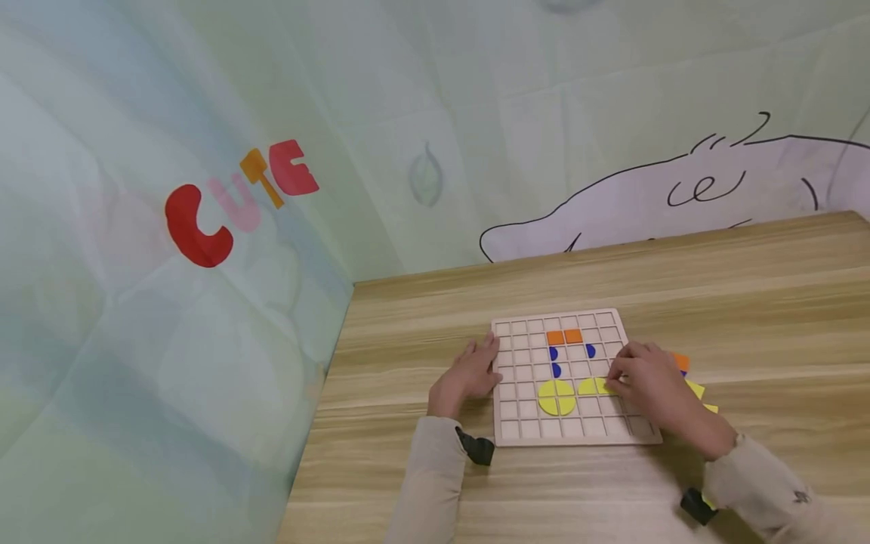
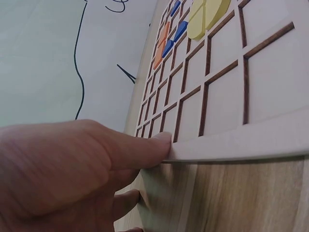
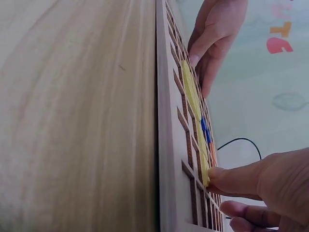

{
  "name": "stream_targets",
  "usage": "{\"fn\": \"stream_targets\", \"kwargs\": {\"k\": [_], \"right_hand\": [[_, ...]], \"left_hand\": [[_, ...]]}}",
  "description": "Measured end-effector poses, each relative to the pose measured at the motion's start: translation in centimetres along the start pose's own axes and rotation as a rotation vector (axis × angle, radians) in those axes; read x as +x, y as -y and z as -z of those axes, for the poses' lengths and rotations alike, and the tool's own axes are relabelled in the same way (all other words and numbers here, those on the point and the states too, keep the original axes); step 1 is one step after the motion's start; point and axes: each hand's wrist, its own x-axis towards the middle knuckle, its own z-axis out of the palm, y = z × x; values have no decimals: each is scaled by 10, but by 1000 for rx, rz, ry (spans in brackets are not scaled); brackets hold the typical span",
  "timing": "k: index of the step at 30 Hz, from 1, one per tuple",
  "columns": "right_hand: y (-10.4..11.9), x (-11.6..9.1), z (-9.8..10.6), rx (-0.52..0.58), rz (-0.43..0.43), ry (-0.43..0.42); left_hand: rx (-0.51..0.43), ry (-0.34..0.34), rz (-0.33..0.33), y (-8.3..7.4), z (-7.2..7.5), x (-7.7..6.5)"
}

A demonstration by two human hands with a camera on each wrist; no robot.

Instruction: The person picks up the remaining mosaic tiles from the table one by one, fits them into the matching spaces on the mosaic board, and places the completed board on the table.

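Left fingers (image 1: 485,350) spread against board (image 1: 578,441) | right fingers (image 1: 627,366) pinch yellow piece (image 3: 205,177) | 2 orange squares (image 1: 555,338)

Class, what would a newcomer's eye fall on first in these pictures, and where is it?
Probably the big red letter C of the word CUTE, on the wall at the left of the head view. Next, perhaps, the yellow circle near the middle of the pale gridded board. Then the hands: the left hand at the board's left edge, the right hand touching a yellow piece.
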Motion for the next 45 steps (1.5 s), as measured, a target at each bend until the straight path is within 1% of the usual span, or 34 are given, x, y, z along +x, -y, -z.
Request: {"fn": "stream_targets", "kwargs": {"k": [3, 7, 10, 14, 17, 20, 23, 27, 30, 34, 38, 45], "right_hand": [[1, -1, 0, -10, 15, -5], [-1, -2, 4, -17, 10, 21], [-5, -1, 11, -8, 11, 32], [-18, -2, 25, 8, 5, -5], [-28, -5, 37, 5, -33, -7], [-38, -11, 47, -25, -73, 15], [-48, -20, 55, -73, -123, 69], [-57, -31, 61, -131, -225, 171], [-60, -37, 64, -153, -286, 219], [-60, -42, 62, -158, -316, 233], [-58, -44, 58, -156, -320, 219], [-58, -44, 51, -147, -315, 169]], "left_hand": [[0, 2, 2, 1, -1, 0], [3, 2, 7, 1, -1, 0], [0, -2, 8, 1, 0, 0], [-6, -4, 8, -1, 1, 0], [-7, -3, 7, -1, 1, 1], [-6, -3, 5, -1, 0, 1], [0, -3, 7, 0, 0, 2], [2, -4, 10, 0, -1, 2], [1, -4, 9, 1, -1, 2], [0, -3, 12, 0, 0, 1], [-5, 0, 11, -1, 1, 0], [5, 3, 0, -1, 1, 0]]}}
